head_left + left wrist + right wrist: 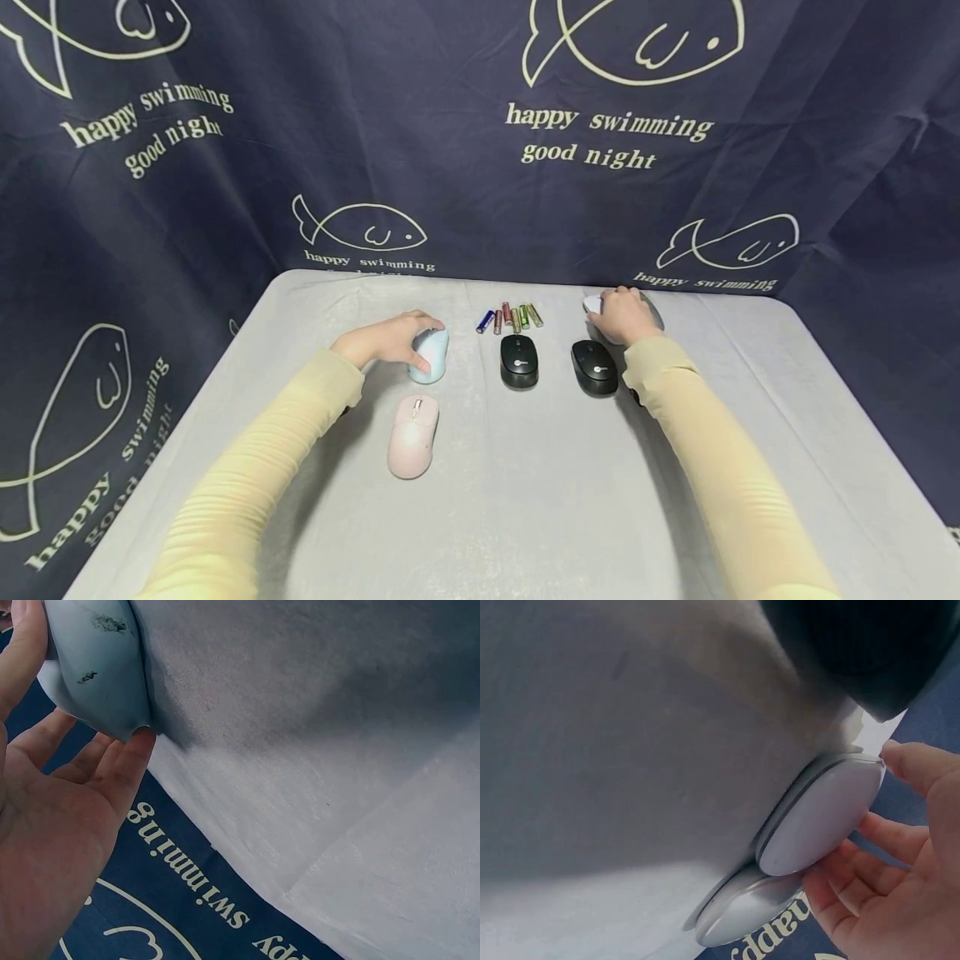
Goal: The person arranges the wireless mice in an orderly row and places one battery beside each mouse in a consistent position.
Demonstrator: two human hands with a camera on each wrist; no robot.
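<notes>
My left hand [390, 340] holds a light blue computer mouse [429, 354] between thumb and fingers, at the left of the table. In the left wrist view its pale blue shell [101, 667] shows two dark scuffs, with fingertips right at its edge. A pink mouse [413, 437] lies nearer, below that hand. On the right, my right hand [626, 315] grips a white mouse [821, 817] by its sides, thumb at one end. Most of it is covered by the hand in the head view. Beside it lies a greyish mouse [746, 907], partly behind the fingers.
Two black mice, one central [519, 361] and one nearer my right sleeve [595, 367], sit on the grey-covered table [487, 517]. Behind the central one lie several small batteries [515, 318] in mixed colours. A dark blue fish-print curtain [480, 167] hangs behind the table.
</notes>
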